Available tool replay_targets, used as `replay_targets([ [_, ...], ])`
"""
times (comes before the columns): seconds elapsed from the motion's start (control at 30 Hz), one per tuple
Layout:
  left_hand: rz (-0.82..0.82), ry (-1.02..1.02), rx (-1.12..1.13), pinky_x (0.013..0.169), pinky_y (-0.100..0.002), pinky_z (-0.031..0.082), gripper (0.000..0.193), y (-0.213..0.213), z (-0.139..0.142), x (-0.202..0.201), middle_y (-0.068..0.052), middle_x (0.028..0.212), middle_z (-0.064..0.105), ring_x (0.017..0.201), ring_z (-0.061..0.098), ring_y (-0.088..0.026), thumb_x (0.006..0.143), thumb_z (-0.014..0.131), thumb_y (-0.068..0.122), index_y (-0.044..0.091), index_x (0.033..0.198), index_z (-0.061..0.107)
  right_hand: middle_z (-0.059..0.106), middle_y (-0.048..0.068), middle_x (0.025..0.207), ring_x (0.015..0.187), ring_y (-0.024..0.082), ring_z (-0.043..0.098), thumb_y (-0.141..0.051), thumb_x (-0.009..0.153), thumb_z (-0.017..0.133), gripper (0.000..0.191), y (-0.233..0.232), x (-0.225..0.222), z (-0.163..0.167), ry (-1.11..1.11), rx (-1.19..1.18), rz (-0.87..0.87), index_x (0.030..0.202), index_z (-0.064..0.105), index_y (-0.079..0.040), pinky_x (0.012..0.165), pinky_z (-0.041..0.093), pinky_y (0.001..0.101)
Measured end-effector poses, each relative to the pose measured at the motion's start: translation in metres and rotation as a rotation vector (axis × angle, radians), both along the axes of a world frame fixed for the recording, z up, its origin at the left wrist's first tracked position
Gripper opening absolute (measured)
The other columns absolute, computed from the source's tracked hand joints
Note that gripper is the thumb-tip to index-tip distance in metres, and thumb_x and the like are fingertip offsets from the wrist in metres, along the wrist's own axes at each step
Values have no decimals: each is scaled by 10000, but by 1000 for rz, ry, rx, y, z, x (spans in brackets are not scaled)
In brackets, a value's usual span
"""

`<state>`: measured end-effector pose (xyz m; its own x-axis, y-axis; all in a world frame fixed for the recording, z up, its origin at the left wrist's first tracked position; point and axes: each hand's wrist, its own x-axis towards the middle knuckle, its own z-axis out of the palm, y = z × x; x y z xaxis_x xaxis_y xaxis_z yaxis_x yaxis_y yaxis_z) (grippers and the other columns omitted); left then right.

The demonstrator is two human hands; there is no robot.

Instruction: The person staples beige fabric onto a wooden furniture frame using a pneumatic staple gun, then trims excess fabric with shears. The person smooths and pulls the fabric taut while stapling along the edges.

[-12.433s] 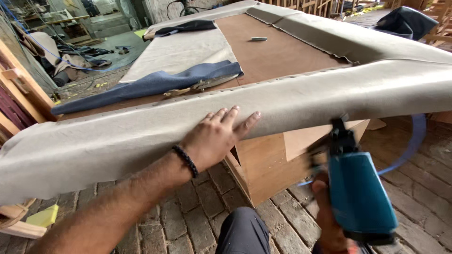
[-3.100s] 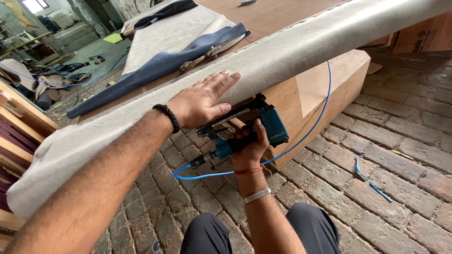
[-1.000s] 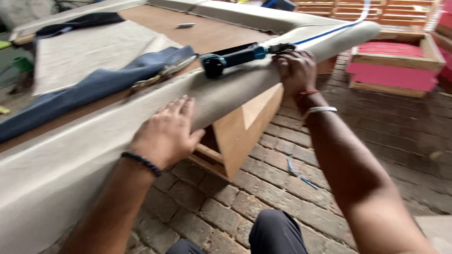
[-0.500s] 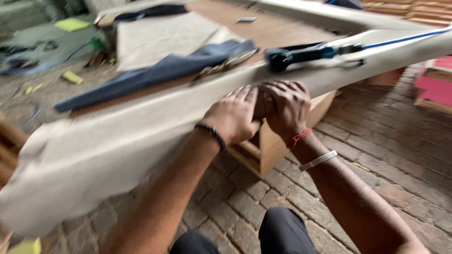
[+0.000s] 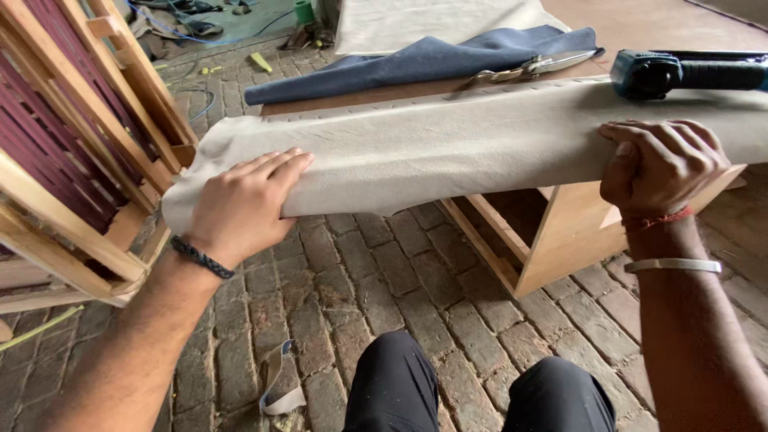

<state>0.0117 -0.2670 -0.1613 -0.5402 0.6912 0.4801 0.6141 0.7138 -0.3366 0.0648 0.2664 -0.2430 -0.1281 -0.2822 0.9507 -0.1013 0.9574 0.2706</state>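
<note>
Beige fabric [image 5: 448, 148] lies wrapped over the long padded edge of the wooden frame [image 5: 560, 232], stretching from the left end right across the view. The left hand [image 5: 240, 204] lies flat on its left end, fingers together and pressed down, while the right hand [image 5: 660, 164] curls over the rolled edge, gripping the cloth. Just above that hand, a blue staple gun [image 5: 680, 74] rests on top, with scissors [image 5: 532, 66] on the dark blue cloth [image 5: 416, 64] beyond.
</note>
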Motion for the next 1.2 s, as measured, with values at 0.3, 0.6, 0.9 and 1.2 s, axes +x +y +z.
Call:
replay_targets([
  [0.3,-79,88,38,1001,-408,537,516,36,-32,-3,-148,1369,656,1190,670,-276,874,716,83,71,1378,604,771,10,878,766,166,720,-196,1138,457,422,31,-10,-5,-34,-139,60,959,838,-175,786,532,275],
  [0.6,-213,-703,-241,1257,-451,104,926,12,13,-34,-118,1706,14,1574,54,-292,933,241,736,145,1626,72,787,29,1018,1025,166,693,-101,1010,526,293,-23,-10,-13,-13,-373,11,992,818,-120,1054,504,353],
  [0.9,-612,-715,-315,1239,-488,-74,970,115,3,-110,-123,1708,-54,1576,-96,-271,912,25,756,111,1636,35,716,113,1175,1143,257,629,-414,1007,454,487,-259,-10,-78,28,-1568,1036,1226,675,-39,1023,494,449],
  [1.2,-644,-564,-330,1297,-413,10,685,190,-4,-116,-129,1734,2,1601,-32,-279,1081,154,460,64,1631,52,610,187,1333,1275,299,591,-572,1035,363,702,-282,-54,-28,361,-2093,1769,1395,534,7,1086,512,443],
])
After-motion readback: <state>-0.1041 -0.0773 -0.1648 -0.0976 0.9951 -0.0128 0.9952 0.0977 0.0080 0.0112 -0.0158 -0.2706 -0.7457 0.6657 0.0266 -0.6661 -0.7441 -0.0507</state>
